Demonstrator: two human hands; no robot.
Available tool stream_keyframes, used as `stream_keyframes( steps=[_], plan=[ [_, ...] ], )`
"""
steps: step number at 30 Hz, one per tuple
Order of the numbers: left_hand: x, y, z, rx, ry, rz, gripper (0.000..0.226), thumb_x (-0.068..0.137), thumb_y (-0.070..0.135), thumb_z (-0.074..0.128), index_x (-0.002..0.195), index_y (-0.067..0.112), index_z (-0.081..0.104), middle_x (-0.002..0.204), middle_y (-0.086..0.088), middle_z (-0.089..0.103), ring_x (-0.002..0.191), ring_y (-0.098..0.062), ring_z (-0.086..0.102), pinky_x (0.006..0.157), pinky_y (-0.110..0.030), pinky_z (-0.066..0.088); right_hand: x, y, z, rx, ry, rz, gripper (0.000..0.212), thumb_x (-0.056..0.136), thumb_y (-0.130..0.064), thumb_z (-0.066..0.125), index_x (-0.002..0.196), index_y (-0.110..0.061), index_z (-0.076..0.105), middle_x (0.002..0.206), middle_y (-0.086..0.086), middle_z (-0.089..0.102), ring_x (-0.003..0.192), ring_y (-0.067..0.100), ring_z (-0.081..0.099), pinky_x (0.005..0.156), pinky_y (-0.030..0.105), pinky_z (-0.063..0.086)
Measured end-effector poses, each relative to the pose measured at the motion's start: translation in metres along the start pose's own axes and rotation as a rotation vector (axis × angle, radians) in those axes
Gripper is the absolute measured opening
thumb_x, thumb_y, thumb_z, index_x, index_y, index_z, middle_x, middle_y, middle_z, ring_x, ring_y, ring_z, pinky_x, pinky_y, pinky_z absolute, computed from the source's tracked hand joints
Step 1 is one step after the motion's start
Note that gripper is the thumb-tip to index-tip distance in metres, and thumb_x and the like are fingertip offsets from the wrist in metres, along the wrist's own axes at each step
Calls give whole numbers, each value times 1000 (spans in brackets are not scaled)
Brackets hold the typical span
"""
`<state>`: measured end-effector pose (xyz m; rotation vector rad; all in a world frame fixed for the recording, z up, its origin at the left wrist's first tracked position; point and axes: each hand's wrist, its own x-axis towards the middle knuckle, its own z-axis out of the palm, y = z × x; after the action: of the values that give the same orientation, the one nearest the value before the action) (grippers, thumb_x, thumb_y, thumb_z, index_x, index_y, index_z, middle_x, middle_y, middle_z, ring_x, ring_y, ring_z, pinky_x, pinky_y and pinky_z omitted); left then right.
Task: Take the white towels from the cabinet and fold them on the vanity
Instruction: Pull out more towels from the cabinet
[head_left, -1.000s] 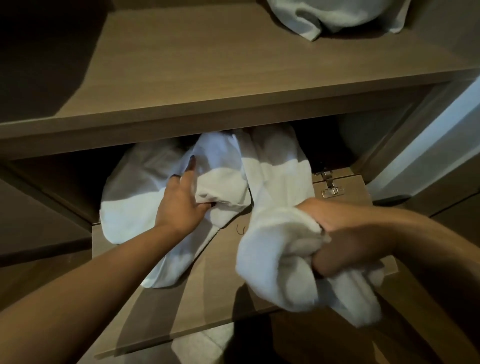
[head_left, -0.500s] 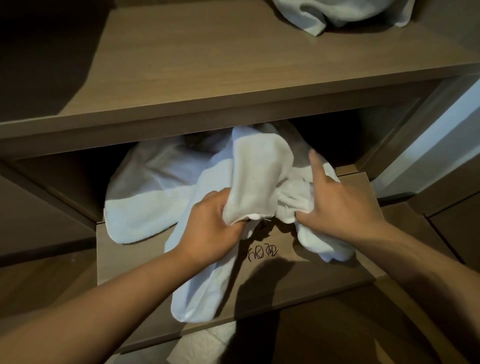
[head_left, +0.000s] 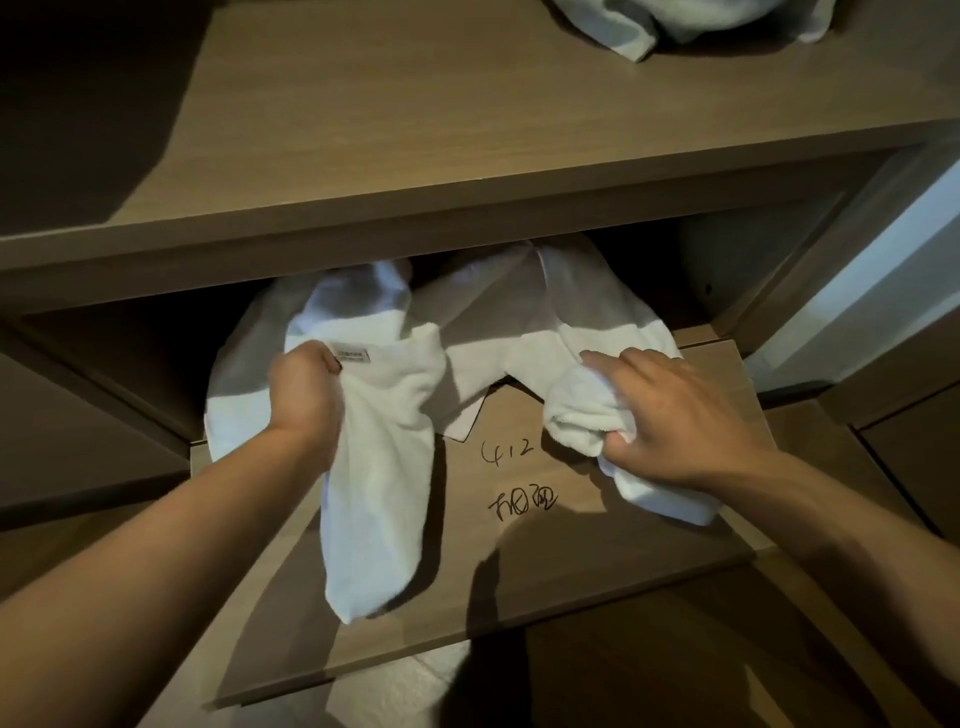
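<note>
White towels lie bunched on the lower cabinet shelf, half under the shelf above. My left hand is closed on a towel near its label, and a long end hangs toward me. My right hand grips a bunched towel on the right, index finger stretched over it; its end trails below my wrist. Whether these are one towel or two, I cannot tell. Another white towel lies at the back of the upper shelf.
Handwritten marks show on the lower shelf board between my hands. The upper shelf's front edge overhangs the towels. The cabinet's right side panel and a pale wall stand at right. Floor shows below the shelf.
My hands have moved apart, the left going left and the right going right, spreading the towels and uncovering more writing on the shelf. A second ago my left hand only rested on the pile.
</note>
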<state>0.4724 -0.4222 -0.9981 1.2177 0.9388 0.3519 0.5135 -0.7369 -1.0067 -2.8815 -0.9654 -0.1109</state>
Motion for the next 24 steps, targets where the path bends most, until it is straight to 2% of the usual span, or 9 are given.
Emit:
stream_keyframes(
  steps=[2, 6, 10, 13, 15, 16, 17, 20, 24],
  plan=[
    [0, -1, -4, 140, -28, 138, 38, 69, 20, 52, 106, 12, 44, 89, 1, 47, 75, -16, 47, 69, -31, 40, 1, 4, 4, 140, -42, 156, 98, 69, -38, 75, 151, -24, 24, 132, 7, 49, 112, 26, 54, 86, 37, 48],
    [-4, -14, -1, 766, -233, 469, 60, 79, 22, 72, 117, 19, 26, 96, 4, 49, 86, -16, 54, 75, -33, 43, 6, 19, 16, 290, -93, 364, 118, 63, -37, 84, 150, -36, 5, 144, -4, 18, 114, 30, 53, 79, 39, 53],
    [-15, -32, 15, 963, -368, 424, 92, 70, 31, 79, 140, 25, 19, 105, 3, 48, 86, -20, 54, 73, -29, 43, 23, 31, 37, 331, -226, 510, 133, 59, -39, 87, 152, -36, -9, 156, 3, 4, 133, 37, 38, 95, 36, 42],
    [-20, -37, 23, 981, -422, 253, 78, 65, 30, 78, 129, 15, 35, 89, 7, 51, 74, -10, 52, 56, -23, 39, 39, 39, 47, 370, -383, 641, 145, 55, -42, 89, 152, -31, -18, 156, 11, 12, 138, 35, 33, 103, 37, 38],
    [-21, -38, 23, 858, -535, 114, 32, 56, 22, 68, 85, 14, 58, 67, 4, 56, 56, -10, 52, 45, -21, 36, 48, 43, 50, 383, -394, 680, 143, 54, -40, 91, 155, -22, -8, 158, 11, 17, 140, 33, 32, 106, 37, 36],
    [-22, -38, 22, 812, -586, 65, 13, 52, 19, 62, 62, 17, 53, 55, 4, 50, 47, -10, 45, 41, -21, 31, 51, 44, 51, 395, -374, 678, 135, 53, -38, 92, 155, -16, 6, 155, 11, 25, 138, 31, 36, 104, 37, 38],
    [-22, -37, 20, 782, -632, 28, 13, 50, 16, 57, 53, 18, 45, 50, 3, 43, 45, -12, 39, 42, -21, 28, 51, 45, 52, 408, -348, 668, 120, 52, -37, 91, 150, -14, 24, 148, 11, 39, 130, 28, 45, 98, 35, 43],
    [-23, -33, 14, 754, -644, -77, 17, 48, 13, 55, 64, 13, 47, 59, -4, 42, 58, -18, 41, 54, -28, 31, 39, 40, 49, 456, -263, 612, 75, 57, -33, 86, 123, -21, 54, 118, 3, 62, 99, 21, 58, 75, 31, 45],
    [-18, -23, 4, 709, -636, -168, 24, 37, 11, 52, 56, 17, 39, 62, -6, 34, 65, -23, 27, 61, -37, 17, 6, 37, 29, 643, 58, 568, 60, 65, -35, 83, 119, -26, 58, 110, 2, 63, 99, 24, 61, 80, 39, 51]
  ],
)
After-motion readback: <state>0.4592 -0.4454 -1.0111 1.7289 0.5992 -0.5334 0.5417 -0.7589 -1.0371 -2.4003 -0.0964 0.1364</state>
